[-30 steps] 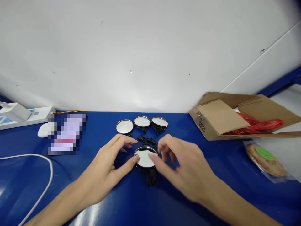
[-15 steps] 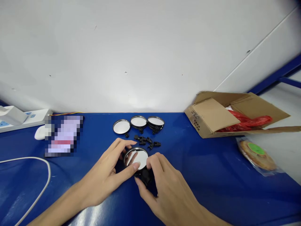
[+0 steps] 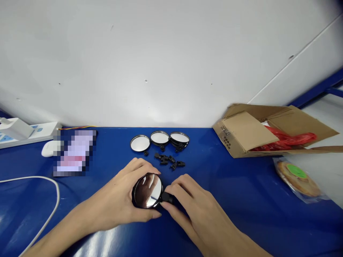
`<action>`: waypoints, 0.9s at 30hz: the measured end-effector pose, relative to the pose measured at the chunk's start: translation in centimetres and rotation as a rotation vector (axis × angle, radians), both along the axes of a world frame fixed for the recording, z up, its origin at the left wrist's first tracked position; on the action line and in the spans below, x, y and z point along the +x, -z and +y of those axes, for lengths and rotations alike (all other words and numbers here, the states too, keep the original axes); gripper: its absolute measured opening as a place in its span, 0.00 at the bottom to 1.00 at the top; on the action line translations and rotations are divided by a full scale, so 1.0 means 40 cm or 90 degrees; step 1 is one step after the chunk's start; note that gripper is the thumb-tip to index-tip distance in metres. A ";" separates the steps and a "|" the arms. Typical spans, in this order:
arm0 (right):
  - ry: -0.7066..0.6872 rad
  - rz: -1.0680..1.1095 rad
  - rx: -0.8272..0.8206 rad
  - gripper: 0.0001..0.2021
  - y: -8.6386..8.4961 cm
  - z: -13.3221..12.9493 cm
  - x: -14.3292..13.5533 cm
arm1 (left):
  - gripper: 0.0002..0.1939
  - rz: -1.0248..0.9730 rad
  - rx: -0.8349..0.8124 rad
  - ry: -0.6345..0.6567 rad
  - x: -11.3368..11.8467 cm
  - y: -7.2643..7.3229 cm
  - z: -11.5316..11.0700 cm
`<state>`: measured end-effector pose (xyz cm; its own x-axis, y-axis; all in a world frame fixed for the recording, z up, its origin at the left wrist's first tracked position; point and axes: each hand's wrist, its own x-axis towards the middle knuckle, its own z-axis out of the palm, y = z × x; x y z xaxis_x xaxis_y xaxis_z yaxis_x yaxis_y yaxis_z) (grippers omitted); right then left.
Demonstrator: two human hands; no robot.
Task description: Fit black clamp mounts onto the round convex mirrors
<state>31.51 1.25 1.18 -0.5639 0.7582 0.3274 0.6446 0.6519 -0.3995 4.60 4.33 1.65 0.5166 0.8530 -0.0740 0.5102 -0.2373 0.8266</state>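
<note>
A round black-rimmed mirror (image 3: 148,191) is tilted between my hands, its glass reflecting fingers. My left hand (image 3: 125,194) is wrapped round its left side, thumb below and fingers above. At the mirror's right edge, my right hand (image 3: 193,207) pinches a black clamp-like piece (image 3: 166,197) between thumb and forefinger; this piece touches the rim. Beyond the hands lies a small heap of black plastic parts (image 3: 168,160). Behind it rest more round mirrors, one at the left (image 3: 140,143), one in the middle (image 3: 160,137) and a stack at the right (image 3: 179,138).
An open cardboard box (image 3: 246,132) with red plastic inside stands at the back right, near a wrapped round item (image 3: 298,176) with a green label. To the left are a phone (image 3: 75,151), a white mouse (image 3: 50,148), a power strip (image 3: 44,132) and a white cable (image 3: 55,200).
The mirror has turned so its black piece points right instead of toward me. My left thumb has slid off the glass to the lower rim, and the left hand now wraps the mirror.
</note>
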 end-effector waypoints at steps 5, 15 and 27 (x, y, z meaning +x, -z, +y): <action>-0.007 0.009 0.102 0.10 -0.031 0.013 -0.015 | 0.35 -0.029 0.143 -0.032 0.011 -0.003 -0.011; -0.097 -0.052 0.271 0.10 -0.061 0.010 -0.047 | 0.15 -0.011 0.254 0.049 0.013 -0.027 -0.054; -0.174 0.120 -0.207 0.14 -0.090 0.127 0.037 | 0.30 -0.069 0.078 0.037 0.004 -0.051 -0.033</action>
